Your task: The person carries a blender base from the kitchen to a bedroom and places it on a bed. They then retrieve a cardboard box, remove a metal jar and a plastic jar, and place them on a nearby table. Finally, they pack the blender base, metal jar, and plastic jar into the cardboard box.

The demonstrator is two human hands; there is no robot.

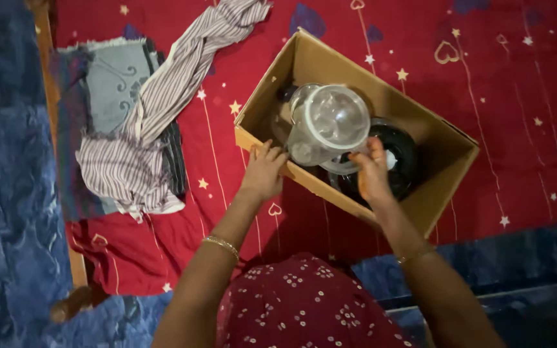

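Fingers (271,154) of the left hand (262,173) curl over the near wall of the cardboard box (443,154), gripping its edge just below a clear plastic jar (327,125). Right hand (372,173) is closed on the jar's lower rim, holding it tilted above the box's opening. Beneath it a black round appliance part (401,154) sits inside the box. By the look of it the jar is half in, half out, not yet resting anywhere. Striped cloth (162,103) lies well apart on the red bedsheet (517,77).
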